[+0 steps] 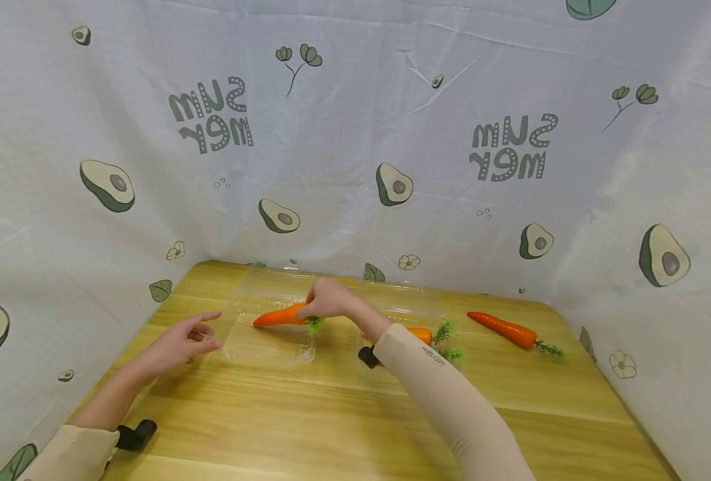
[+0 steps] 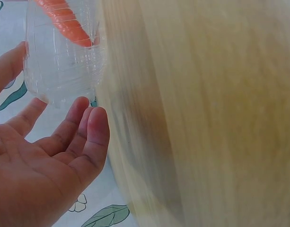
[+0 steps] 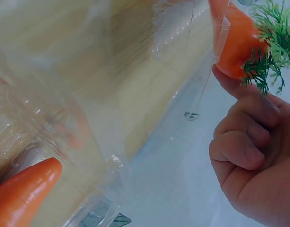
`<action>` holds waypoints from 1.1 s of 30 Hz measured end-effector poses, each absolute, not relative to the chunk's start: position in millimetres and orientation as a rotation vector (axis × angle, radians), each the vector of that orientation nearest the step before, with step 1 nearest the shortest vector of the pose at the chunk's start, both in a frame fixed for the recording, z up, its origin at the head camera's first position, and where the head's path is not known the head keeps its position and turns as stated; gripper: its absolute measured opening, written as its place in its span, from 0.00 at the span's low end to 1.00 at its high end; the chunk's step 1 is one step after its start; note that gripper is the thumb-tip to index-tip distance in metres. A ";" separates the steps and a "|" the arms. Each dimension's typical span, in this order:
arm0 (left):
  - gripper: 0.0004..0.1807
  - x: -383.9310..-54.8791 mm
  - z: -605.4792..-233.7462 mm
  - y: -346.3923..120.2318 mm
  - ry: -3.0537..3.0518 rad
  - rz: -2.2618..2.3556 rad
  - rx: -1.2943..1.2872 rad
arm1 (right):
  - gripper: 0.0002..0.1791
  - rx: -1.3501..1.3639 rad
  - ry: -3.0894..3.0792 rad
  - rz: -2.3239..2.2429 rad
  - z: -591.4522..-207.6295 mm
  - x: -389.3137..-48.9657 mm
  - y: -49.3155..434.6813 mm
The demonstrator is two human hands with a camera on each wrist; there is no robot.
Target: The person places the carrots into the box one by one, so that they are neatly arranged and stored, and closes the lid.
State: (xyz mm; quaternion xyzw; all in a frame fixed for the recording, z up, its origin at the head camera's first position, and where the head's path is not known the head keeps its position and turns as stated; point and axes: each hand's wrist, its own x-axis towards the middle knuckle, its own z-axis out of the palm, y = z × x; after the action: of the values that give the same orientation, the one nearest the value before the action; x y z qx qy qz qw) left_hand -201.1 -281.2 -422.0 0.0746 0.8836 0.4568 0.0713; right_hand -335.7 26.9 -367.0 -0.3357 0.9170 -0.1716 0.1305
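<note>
My right hand (image 1: pixel 330 298) pinches an orange carrot (image 1: pixel 277 316) near its leafy green top. The carrot's tip points left, and its body lies over the left clear plastic box (image 1: pixel 271 354). In the right wrist view, the index finger is against the carrot's thick end (image 3: pixel 239 42) and the other fingers are curled. My left hand (image 1: pixel 178 342) is just left of that box with its fingers spread and loosely bent, fingertips close to the box's side in the left wrist view. Nothing is in its palm (image 2: pixel 36 175).
A second clear box (image 1: pixel 403 294) stands to the right, partly behind my right forearm, with orange carrots (image 1: pixel 420 334) and green tops (image 1: pixel 452 354) in it. Another carrot (image 1: pixel 506 329) lies on the wooden table (image 1: pixel 307 414) at the right. A patterned curtain (image 1: pixel 343 133) encloses the back and sides.
</note>
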 end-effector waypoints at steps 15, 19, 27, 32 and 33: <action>0.40 -199.2 -417.8 -281.3 2.669 1.349 0.232 | 0.33 -0.918 2.604 -0.345 -363.6 -339.3 9.8; 0.40 -197.3 -417.0 -280.4 2.661 1.358 0.238 | 0.33 -0.911 2.602 -0.275 -366.1 -338.9 4.8; 0.40 -197.1 -419.3 -280.7 2.652 1.369 0.232 | 0.33 -0.887 2.592 -0.106 -369.6 -337.0 -5.2; 0.40 -197.3 -419.3 -280.3 2.657 1.366 0.234 | 0.31 -0.835 2.614 -0.033 -372.9 -335.7 -9.2; 0.40 -197.3 -419.4 -280.2 2.657 1.365 0.235 | 0.30 -0.827 2.620 -0.012 -373.4 -335.2 -9.8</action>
State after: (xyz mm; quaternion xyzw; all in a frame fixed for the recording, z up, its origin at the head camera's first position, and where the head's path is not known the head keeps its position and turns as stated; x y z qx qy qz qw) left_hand -197.3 -280.2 -419.4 0.0781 0.8844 0.4544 0.0724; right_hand -335.2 -9.8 -373.4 -0.2951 0.9352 -0.0043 0.1958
